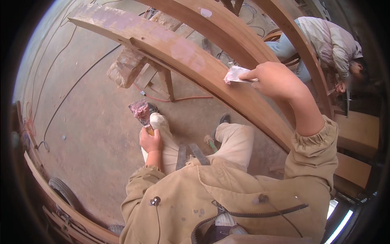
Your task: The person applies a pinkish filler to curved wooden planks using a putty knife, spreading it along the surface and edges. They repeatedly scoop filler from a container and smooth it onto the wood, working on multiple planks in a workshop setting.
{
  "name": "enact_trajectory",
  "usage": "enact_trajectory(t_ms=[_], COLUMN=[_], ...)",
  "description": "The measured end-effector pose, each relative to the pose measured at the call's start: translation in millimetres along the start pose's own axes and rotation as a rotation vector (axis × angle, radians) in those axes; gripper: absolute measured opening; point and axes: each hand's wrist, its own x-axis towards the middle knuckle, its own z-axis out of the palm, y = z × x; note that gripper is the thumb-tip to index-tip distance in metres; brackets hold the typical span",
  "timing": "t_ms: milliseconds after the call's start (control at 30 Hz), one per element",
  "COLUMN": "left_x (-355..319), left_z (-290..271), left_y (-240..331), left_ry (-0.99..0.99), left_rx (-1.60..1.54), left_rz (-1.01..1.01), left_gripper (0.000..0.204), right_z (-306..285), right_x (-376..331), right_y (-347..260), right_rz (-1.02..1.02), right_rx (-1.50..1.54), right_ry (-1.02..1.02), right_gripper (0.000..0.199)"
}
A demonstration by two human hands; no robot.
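My right hand (268, 81) is closed on a putty knife (239, 75), its wide blade carrying pink filler and resting at the face of a curved wooden beam (211, 67). Pale pink smears cover the upper left stretch of that beam. Lower down, above my knee, my left hand (150, 141) grips a second putty knife (142, 116) by its yellowish handle. A thick lump of pink filler (140, 109) sits on its blade, away from the beam.
Another curved beam (227, 32) lies just beyond. A wooden stand (164, 83) with a plastic-wrapped bundle (126, 67) supports the work. A co-worker (329, 44) bends over at right. Cables (81, 75) and an orange hose (191, 97) cross the floor; a tire (63, 191) lies lower left.
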Motion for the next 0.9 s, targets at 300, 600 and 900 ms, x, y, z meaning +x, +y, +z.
enact_trajectory(t_ms=[300,600,900], left_x=[1.7,2.2,0.4], left_z=[3.7,5.0,1.3], left_y=[6.9,2.9,6.7], left_ry=[-0.059,-0.057,-0.053], left_rx=[0.036,0.038,0.044], left_rz=[-0.002,-0.008,-0.022], left_gripper=[0.039,0.040,0.040], right_z=[55.6,24.1,12.4], right_x=[-13.7,-4.6,-7.8], right_y=[-21.5,-12.6,-14.0], right_rz=[0.067,0.039,0.060], right_rx=[0.140,0.144,0.213], right_ry=[0.158,0.173,0.156], right_gripper=[0.036,0.037,0.035])
